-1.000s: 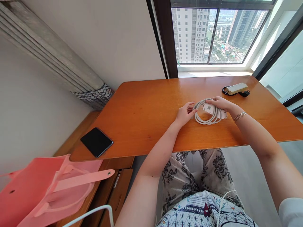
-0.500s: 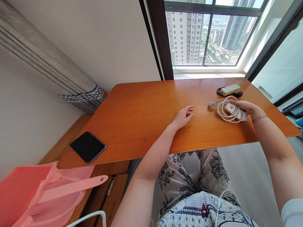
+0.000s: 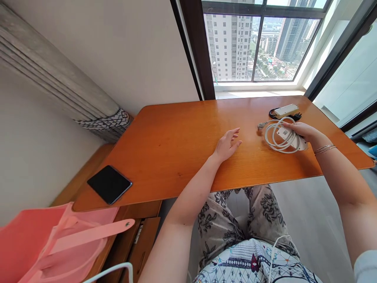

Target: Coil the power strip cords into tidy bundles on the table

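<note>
Toward the right of the wooden table (image 3: 176,157), my right hand (image 3: 303,131) is closed on a white power strip (image 3: 299,144) with its white cord (image 3: 272,137) looped in a coil. The cord's plug (image 3: 261,125) points left, off the coil. My left hand (image 3: 229,144) is over the middle of the table, fingers apart and slightly curled, holding nothing. Just behind the coil lies a second, cream-coloured power strip (image 3: 286,111) with a black cord (image 3: 273,114) and black plug.
A black tablet (image 3: 109,184) lies at the table's left end. Pink bags (image 3: 85,239) hang or rest below that corner, beside wooden drawers (image 3: 144,243). Behind the table stands a window (image 3: 232,51); a tied grey curtain (image 3: 73,86) is at left.
My right hand has shifted the white power strip and coiled cord slightly left and lifted them a little. The fingers of my left hand have risen and spread slightly.
</note>
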`<state>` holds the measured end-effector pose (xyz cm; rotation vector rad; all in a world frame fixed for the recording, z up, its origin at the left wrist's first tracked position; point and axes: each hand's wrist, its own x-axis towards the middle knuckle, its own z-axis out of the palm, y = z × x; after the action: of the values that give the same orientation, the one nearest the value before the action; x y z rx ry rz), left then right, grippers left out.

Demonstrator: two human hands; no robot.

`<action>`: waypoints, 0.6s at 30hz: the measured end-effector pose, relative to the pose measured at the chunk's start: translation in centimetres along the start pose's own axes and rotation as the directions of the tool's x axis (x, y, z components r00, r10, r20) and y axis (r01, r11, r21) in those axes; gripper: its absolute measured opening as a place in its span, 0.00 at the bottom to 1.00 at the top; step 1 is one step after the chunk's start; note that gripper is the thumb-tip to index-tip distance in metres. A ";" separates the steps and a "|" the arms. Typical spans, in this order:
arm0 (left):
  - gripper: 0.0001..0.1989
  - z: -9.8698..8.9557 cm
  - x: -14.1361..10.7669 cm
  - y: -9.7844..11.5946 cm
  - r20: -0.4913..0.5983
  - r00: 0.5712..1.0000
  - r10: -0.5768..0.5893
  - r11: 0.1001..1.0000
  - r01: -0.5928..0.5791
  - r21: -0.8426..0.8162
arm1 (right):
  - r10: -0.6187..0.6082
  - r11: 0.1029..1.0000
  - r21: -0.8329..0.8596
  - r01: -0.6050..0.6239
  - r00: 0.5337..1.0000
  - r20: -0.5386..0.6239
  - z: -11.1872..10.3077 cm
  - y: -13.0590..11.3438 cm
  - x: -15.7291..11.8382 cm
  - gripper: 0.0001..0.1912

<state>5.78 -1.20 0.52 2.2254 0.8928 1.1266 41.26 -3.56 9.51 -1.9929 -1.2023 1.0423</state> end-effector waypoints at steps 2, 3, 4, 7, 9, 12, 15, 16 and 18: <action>0.29 0.0 -0.2 0.9 -0.063 0.989 0.132 0.988 -0.127 0.082 | 0.040 0.997 0.066 -0.048 0.993 0.108 1.7 -1.2 -0.2 0.17; 0.30 0.1 -0.3 1.6 -0.067 0.979 0.190 0.975 -0.181 0.127 | 0.031 0.997 0.061 -0.039 0.991 0.132 2.5 -1.7 -0.3 0.17; 0.31 0.2 -0.4 2.3 -0.045 0.971 0.237 0.960 -0.227 0.165 | 0.013 0.999 0.042 -0.019 0.989 0.148 3.4 -2.2 -0.4 0.18; 0.31 0.8 -0.4 4.2 0.131 0.945 0.301 0.925 -0.323 0.203 | -0.058 0.998 0.001 0.059 0.980 0.189 5.6 -2.9 -0.6 0.21; 0.29 1.1 -0.3 4.7 0.206 0.932 0.297 0.926 -0.335 0.177 | -0.094 0.996 0.024 0.091 0.970 0.226 6.5 -3.0 -0.7 0.22; 0.26 1.1 0.0 4.1 0.177 0.951 0.252 0.954 -0.275 0.118 | -0.093 0.993 0.101 0.067 0.954 0.285 7.0 -2.9 -0.9 0.23; 0.21 1.0 0.1 2.8 0.135 0.976 0.169 0.983 -0.178 0.055 | -0.127 0.979 0.195 0.067 0.940 0.318 7.2 -2.4 -1.2 0.25; 0.19 1.1 0.2 2.5 0.112 0.984 0.138 0.989 -0.143 0.042 | -0.163 0.972 0.215 0.098 0.936 0.311 7.3 -2.2 -1.3 0.26; 0.15 1.4 0.3 2.1 0.049 0.996 0.073 0.997 -0.074 0.031 | -0.255 0.956 0.216 0.199 0.927 0.276 7.5 -1.8 -1.5 0.29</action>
<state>7.78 -2.59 1.32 2.3190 0.8217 1.0944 33.62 -3.51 7.46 -1.5470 -1.4003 1.3169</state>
